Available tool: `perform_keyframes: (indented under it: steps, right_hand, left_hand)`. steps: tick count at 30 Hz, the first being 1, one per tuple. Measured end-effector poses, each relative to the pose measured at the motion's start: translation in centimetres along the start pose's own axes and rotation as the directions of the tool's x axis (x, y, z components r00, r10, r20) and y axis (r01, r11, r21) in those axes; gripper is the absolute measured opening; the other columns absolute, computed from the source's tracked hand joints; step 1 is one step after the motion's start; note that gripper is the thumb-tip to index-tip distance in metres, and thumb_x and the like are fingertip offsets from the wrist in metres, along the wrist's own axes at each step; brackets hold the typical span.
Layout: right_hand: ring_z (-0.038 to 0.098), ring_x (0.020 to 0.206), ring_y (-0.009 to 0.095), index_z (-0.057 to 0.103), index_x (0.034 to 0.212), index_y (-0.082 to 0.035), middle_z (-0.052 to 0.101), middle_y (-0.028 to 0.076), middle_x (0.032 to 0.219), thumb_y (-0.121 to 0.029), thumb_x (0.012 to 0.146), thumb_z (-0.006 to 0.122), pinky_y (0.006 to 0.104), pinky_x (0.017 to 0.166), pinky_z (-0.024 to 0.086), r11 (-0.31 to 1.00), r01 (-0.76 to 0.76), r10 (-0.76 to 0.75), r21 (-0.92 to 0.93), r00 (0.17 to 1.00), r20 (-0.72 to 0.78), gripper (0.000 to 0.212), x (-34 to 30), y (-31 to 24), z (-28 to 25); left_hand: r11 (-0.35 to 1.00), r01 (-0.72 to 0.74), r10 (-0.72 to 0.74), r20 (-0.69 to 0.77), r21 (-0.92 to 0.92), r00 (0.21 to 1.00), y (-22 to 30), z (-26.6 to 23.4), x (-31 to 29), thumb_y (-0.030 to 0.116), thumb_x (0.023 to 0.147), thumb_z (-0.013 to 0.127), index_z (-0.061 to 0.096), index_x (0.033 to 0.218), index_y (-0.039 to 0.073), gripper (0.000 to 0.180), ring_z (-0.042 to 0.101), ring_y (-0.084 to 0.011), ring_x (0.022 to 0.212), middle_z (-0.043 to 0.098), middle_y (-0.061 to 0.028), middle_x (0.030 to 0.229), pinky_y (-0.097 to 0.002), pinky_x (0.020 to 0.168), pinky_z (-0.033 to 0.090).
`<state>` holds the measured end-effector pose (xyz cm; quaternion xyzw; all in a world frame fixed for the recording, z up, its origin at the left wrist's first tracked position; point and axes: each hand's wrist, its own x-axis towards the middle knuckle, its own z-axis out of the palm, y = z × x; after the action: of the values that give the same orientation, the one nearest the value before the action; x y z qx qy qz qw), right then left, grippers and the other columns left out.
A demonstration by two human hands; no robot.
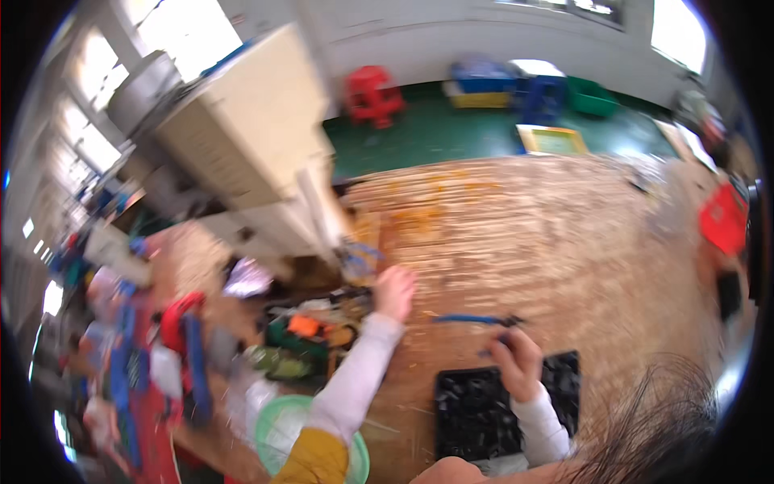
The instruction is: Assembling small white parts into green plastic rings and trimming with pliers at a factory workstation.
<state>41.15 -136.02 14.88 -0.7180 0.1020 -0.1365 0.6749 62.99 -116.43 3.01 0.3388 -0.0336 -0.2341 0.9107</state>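
Observation:
My left hand (395,292) reaches forward over the left part of the wooden table (548,234), beside a blurred clutter with blue strands (360,256). Its fingers are smeared by motion, so whether they are closed on anything does not show. My right hand (518,360) is curled above a black tray (458,411) of small dark pieces. At its fingertips is a blue-handled hand tool (469,319) with a dark head, like pliers; one handle points left. A second bit of blue shows by the fingers. Blur hides the exact grip.
Left of my arm lie an orange item (304,325), a green bottle (282,363) and a light-green basin (361,460). A tall pale cabinet (242,121) rises at the far left. Beyond the table are a red stool (373,93) and a green crate (591,97).

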Motion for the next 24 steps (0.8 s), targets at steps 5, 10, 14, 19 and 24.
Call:
perform_keyframes:
  steps: [5,10,14,19,24]
  right_hand:
    - [0.062,0.076,0.024,0.062,0.1,-0.002,0.063,0.013,0.087,-0.012,0.083,0.065,0.0319,0.066,0.049,0.93,0.306,-0.299,-0.206,0.952,0.062,0.019,1.8,-1.0,4.3]
    - [0.06,0.084,0.029,0.057,0.107,0.001,0.06,0.015,0.091,-0.009,0.087,0.06,0.0334,0.074,0.047,0.95,0.272,-0.238,-0.155,0.948,0.209,0.022,-4.3,-0.7,3.6]
    - [0.061,0.083,0.026,0.058,0.109,0.001,0.061,0.015,0.092,-0.014,0.09,0.058,0.0321,0.073,0.047,0.975,0.195,-0.172,-0.109,0.967,0.187,0.025,-9.5,-2.6,3.5]
    - [0.058,0.075,0.016,0.058,0.109,0.001,0.063,0.013,0.084,-0.019,0.091,0.056,0.0315,0.069,0.047,0.995,-0.036,0.02,0.096,0.986,0.163,0.027,-14.9,-2.9,4.6]
    - [0.058,0.076,0.014,0.058,0.11,0.002,0.063,0.012,0.083,-0.021,0.092,0.056,0.0302,0.07,0.047,0.995,0.1,-0.094,-0.015,0.966,0.242,0.029,-18.2,-5.1,2.8]
  left_hand:
    - [0.575,-0.257,0.357,0.045,0.777,0.933,7.0,6.6,-10.9,0.02,0.1,0.035,0.044,0.126,-0.003,0.036,0.057,-0.0272,0.108,0.053,-0.017,0.123,-0.0356,0.093,0.048]
    - [0.756,-0.155,0.14,0.075,0.636,0.987,3.2,7.1,-18.1,0.039,0.097,0.044,0.039,0.135,-0.002,0.056,0.053,-0.0202,0.111,0.055,-0.0133,0.122,-0.0342,0.1,0.038]
    - [0.797,0.013,-0.122,0.14,0.604,0.983,-0.9,5.7,-23.4,0.036,0.096,0.046,0.052,0.116,-0.001,0.042,0.059,-0.0193,0.063,0.062,-0.0105,0.08,-0.0313,0.059,0.051]
    - [0.769,0.055,-0.213,0.175,0.636,0.961,-0.9,7.4,-26.2,0.036,0.097,0.045,0.053,0.115,-0.001,0.041,0.059,-0.0185,0.063,0.061,-0.0099,0.08,-0.0305,0.059,0.05]
    - [0.738,0.104,-0.32,0.211,0.666,0.924,-1.7,9.9,-29.1,0.035,0.097,0.044,0.053,0.114,0.0,0.04,0.058,-0.0174,0.063,0.061,-0.0091,0.079,-0.0294,0.059,0.049]
